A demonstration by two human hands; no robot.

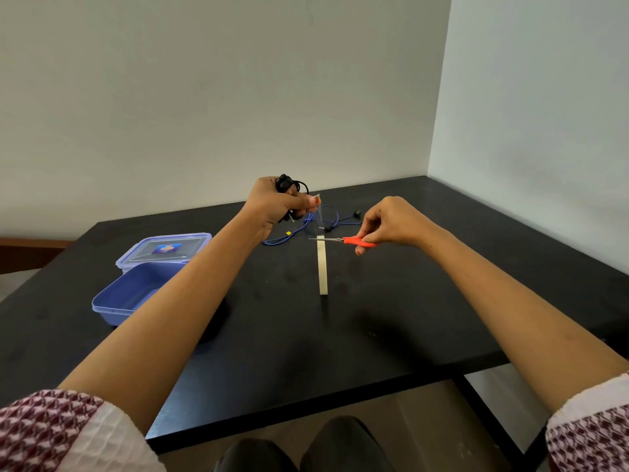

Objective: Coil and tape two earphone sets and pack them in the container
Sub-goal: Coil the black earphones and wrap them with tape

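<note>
My left hand (277, 202) is raised above the black table (391, 311) and grips a coiled black earphone set (289, 185); its thumb and finger also pinch the end of a clear strip of tape (319, 212). The strip runs down to a tape roll (322, 265) standing on edge at mid-table. My right hand (391, 221) holds red-handled scissors (343, 240), their blades pointing left at the strip just above the roll. A blue earphone set (299, 229) lies loose on the table behind the roll.
An open blue plastic container (136, 294) sits at the left of the table, with its clear-topped lid (166, 250) just behind it. Walls close off the far and right sides. The table's front edge is near my knees.
</note>
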